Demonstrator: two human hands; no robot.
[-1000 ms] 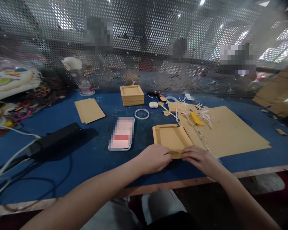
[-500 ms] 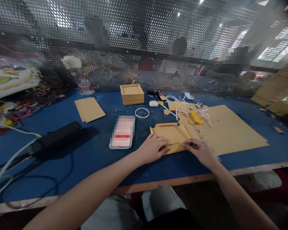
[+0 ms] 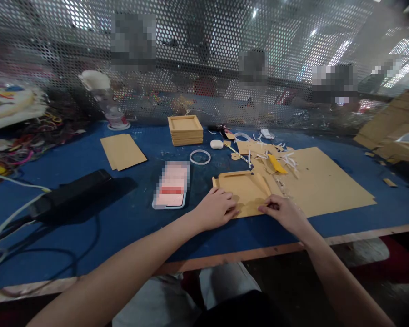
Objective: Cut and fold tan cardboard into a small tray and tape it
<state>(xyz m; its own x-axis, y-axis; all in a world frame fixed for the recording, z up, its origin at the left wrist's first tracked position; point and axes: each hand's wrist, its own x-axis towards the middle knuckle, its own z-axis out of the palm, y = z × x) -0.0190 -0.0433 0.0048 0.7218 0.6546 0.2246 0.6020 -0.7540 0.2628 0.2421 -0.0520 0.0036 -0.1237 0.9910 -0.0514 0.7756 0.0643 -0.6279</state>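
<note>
A person sits at a blue surface (image 3: 129, 218), both bare hands on a small tan cardboard tray (image 3: 240, 188) lying flat just ahead of them. The left hand (image 3: 215, 210) presses the tray's near left corner, fingers curled down onto it. The right hand (image 3: 283, 213) pinches the near right edge between thumb and fingertips, closed on the card. The tray's far and right walls already stand folded up; the near edge under both grips looks flat and unfinished. To the right of the grip lies a large cardboard sheet (image 3: 323, 181), with white scraps and a yellow cutter (image 3: 277, 164) beyond the grip. Farther beyond sits a stack of finished trays (image 3: 185, 130). Left of the grip lies a phone (image 3: 171, 185).
</note>
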